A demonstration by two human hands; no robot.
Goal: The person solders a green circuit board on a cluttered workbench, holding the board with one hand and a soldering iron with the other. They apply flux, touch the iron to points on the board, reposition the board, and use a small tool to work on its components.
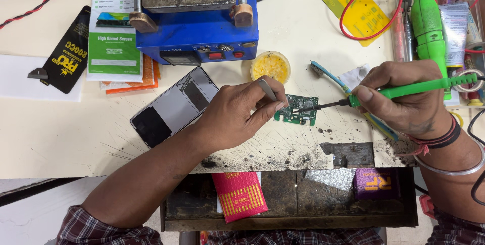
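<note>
From the head camera, your left hand [237,111] pinches a pair of metal tweezers [268,89] whose tips come down at the left edge of a small green circuit board [298,109], and your right hand [406,98] is closed around the green handle of a soldering iron [404,91], its dark tip touching the board's middle. The board lies flat on the cream worktable [60,134], just below a little round tub of yellow paste [271,66] and near the front edge. You should treat that board as light, thin, stiff and fragile; it looks likely to skid under the tip, so pin it by a bare edge or corner, not across the parts, and take the iron only by its plastic handle. The surface around the board is scratched and scorched with dark specks. To the left lies a phone [174,106] with its back open, beside printed packets [112,28]; a blue machine [197,22] stands behind, a toothbrush [328,76] lies by the iron, and a tray of tools [444,17] crowds the right. Below the edge, an open drawer [288,199] holds red and purple packets.
</note>
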